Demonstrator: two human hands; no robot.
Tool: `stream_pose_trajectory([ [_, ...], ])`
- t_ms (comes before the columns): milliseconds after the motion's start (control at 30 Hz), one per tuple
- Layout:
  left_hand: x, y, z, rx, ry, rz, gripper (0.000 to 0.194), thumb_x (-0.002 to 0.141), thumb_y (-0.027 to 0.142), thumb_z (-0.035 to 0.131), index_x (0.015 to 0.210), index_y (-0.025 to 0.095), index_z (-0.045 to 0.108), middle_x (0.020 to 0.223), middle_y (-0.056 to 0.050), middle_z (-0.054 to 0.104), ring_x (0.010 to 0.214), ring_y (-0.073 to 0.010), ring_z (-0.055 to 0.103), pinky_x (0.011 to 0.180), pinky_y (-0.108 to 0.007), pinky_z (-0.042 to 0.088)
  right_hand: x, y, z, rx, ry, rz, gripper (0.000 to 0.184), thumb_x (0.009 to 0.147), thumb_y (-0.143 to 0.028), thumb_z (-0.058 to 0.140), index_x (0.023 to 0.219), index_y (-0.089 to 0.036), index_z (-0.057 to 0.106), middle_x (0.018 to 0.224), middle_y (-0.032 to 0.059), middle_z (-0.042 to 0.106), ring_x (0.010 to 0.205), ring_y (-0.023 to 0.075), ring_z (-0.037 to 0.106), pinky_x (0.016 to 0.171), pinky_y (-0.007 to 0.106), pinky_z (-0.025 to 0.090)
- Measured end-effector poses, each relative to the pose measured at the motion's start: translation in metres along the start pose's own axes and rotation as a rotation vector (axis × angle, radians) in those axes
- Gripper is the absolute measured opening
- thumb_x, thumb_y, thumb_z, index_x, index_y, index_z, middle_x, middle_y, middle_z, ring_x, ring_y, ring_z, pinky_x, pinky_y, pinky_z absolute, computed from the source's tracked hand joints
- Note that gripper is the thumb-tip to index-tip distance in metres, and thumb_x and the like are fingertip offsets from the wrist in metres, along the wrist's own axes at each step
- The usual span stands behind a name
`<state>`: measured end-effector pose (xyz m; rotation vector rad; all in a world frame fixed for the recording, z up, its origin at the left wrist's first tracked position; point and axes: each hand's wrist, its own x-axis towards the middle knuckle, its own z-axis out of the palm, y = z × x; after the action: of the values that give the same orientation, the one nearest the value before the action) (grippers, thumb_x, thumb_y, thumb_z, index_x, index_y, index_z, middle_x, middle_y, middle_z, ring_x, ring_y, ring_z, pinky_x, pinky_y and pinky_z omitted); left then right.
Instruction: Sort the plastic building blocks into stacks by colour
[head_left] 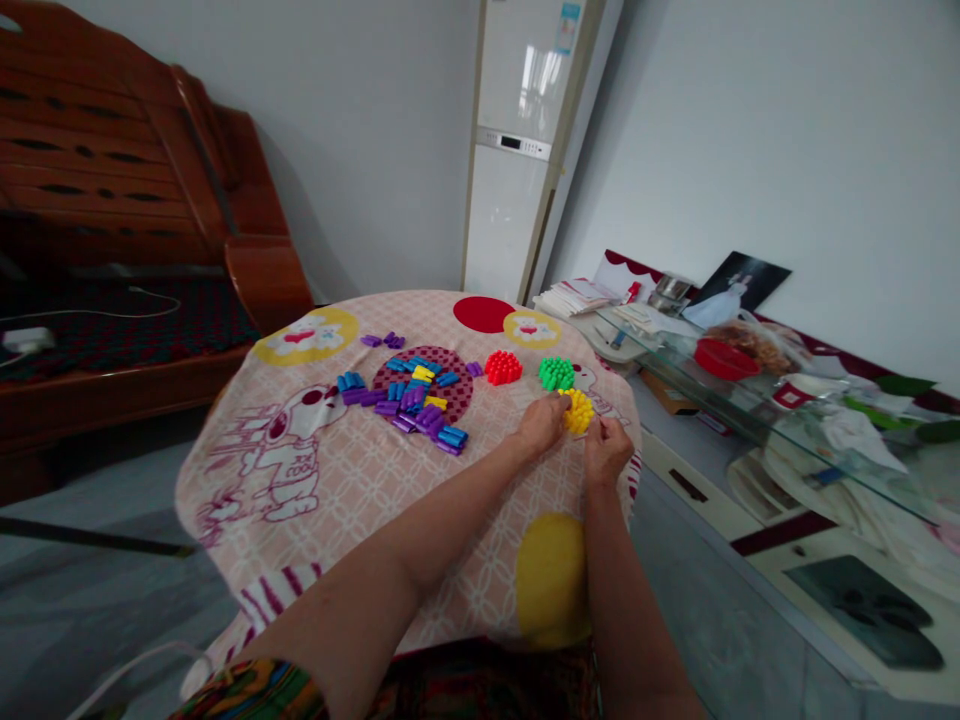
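The yellow bunch of small knobbly pieces (578, 411) sits right of centre in the frame, on the patterned tablecloth (352, 500), and both hands are at it. The left hand (541, 425) comes in from the left, its fingers curled and its tips touching or just beside the bunch's left edge. The right hand (607, 450) is at the lower right edge, fingers bent and tips drawn together; whether either hand pinches a piece, I cannot tell at this size.

The step in hand looks to be close fingertip work on the yellow pieces, with 1 hand on each side. The next move, as I judge it, calls for light, exact fingers: the pieces are tiny and tightly packed, so a push could scatter them or nudge the neighbouring bunch.

That neighbour, the green bunch (556, 374), lies just above and left of the yellow in the frame, with the red bunch (503, 368) further left, so 3 single-colour bunches sit near each other. Left of them, around the centre of the frame, a loose spread of clips (413, 399) lies in purple, blue and yellow, well apart from both hands. Beyond the cloth, a wooden bench (90, 190) fills the upper left and a glass shelf (795, 430) runs down the right.
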<state>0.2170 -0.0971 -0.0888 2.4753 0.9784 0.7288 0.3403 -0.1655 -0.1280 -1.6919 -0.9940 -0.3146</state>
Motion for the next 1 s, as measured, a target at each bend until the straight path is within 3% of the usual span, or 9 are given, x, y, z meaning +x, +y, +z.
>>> stream_pose_trajectory([
  [200,-0.002,-0.002,0.005,-0.074,0.061,-0.017,0.038,0.080,0.005,0.051,0.116,0.014,0.060,0.115,-0.013,0.065,0.099,-0.0207,0.063,0.088,-0.031,0.051,0.000,0.001,0.000,0.001,-0.003,0.003,0.031,0.084,-0.039,0.047,0.072,-0.017,0.065,0.069,0.0077,0.068,0.062,0.0179,0.056,0.061,0.028,0.040],
  [300,-0.001,-0.015,-0.005,-0.075,0.102,-0.033,0.038,0.080,0.004,0.051,0.115,0.014,0.061,0.115,-0.013,0.065,0.101,-0.0203,0.063,0.090,-0.031,0.051,0.000,0.003,0.000,-0.001,0.001,0.009,0.033,0.083,-0.040,0.046,0.073,-0.016,0.066,0.068,0.0078,0.067,0.062,0.0181,0.056,0.060,0.028,0.040],
  [433,0.000,-0.051,-0.043,0.085,0.145,-0.158,0.034,0.084,0.011,0.053,0.116,0.012,0.062,0.118,-0.014,0.066,0.108,-0.0221,0.061,0.096,-0.032,0.048,0.000,0.004,0.001,0.005,0.013,0.002,0.033,0.082,-0.041,0.046,0.072,-0.016,0.065,0.066,0.0061,0.066,0.061,0.0173,0.055,0.060,0.027,0.039],
  [567,-0.009,-0.100,-0.087,0.346,0.180,-0.443,0.034,0.084,0.012,0.049,0.115,0.009,0.063,0.118,-0.019,0.064,0.112,-0.0282,0.060,0.094,-0.037,0.047,0.001,0.005,0.001,-0.021,0.001,0.000,0.032,0.082,-0.041,0.046,0.071,-0.017,0.064,0.066,0.0057,0.066,0.063,0.0172,0.054,0.060,0.027,0.039],
  [667,-0.021,-0.132,-0.105,0.441,0.177,-0.613,0.038,0.082,0.015,0.051,0.117,0.007,0.062,0.126,-0.023,0.060,0.116,-0.0331,0.056,0.093,-0.039,0.046,0.001,0.004,0.000,-0.019,-0.005,0.001,0.032,0.082,-0.040,0.046,0.072,-0.017,0.065,0.066,0.0058,0.066,0.063,0.0175,0.055,0.060,0.027,0.040],
  [800,-0.030,-0.156,-0.109,0.485,0.120,-0.636,0.036,0.079,0.010,0.048,0.111,0.007,0.064,0.118,-0.021,0.065,0.113,-0.0303,0.058,0.093,-0.036,0.044,0.002,0.003,0.000,-0.015,-0.010,0.023,0.030,0.082,-0.038,0.046,0.072,-0.017,0.065,0.066,0.0054,0.066,0.064,0.0178,0.056,0.062,0.027,0.041],
  [1000,-0.028,-0.158,-0.110,0.445,0.191,-0.630,0.032,0.081,0.010,0.046,0.104,0.011,0.069,0.112,-0.016,0.069,0.109,-0.0260,0.061,0.092,-0.033,0.046,0.002,0.003,0.000,-0.014,0.002,0.034,0.030,0.081,-0.038,0.046,0.071,-0.017,0.065,0.065,0.0054,0.066,0.062,0.0180,0.056,0.060,0.027,0.040],
])
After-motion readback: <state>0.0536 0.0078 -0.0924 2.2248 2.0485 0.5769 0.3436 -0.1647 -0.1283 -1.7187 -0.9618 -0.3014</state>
